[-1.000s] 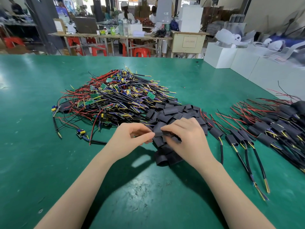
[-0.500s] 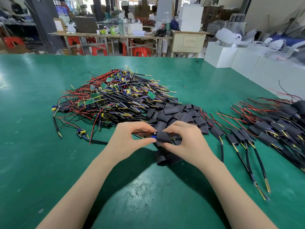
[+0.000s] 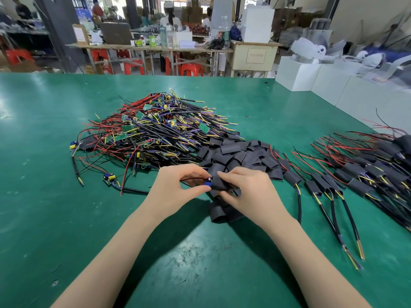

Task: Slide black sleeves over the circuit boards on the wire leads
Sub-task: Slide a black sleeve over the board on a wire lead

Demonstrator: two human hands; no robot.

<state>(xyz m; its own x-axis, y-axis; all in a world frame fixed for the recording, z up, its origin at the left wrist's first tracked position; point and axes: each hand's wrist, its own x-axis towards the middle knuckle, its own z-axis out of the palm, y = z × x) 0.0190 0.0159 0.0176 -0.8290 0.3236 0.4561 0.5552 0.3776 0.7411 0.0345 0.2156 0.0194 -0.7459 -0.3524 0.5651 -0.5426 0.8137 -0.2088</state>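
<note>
My left hand [image 3: 178,185] pinches a board [image 3: 208,182]; my right hand [image 3: 244,190] grips a sleeve [image 3: 219,182] over it, bare table [image 3: 55,196] at left.

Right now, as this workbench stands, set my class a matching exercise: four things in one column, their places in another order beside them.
Things:
1. bare boards pile
2. loose sleeves heap
3. sleeved leads
4. sleeve being fitted

Places:
A. between both hands
B. table's right side
C. far left of centre
D. middle, just beyond the hands

Pairs: 1-C, 2-D, 3-B, 4-A
</note>
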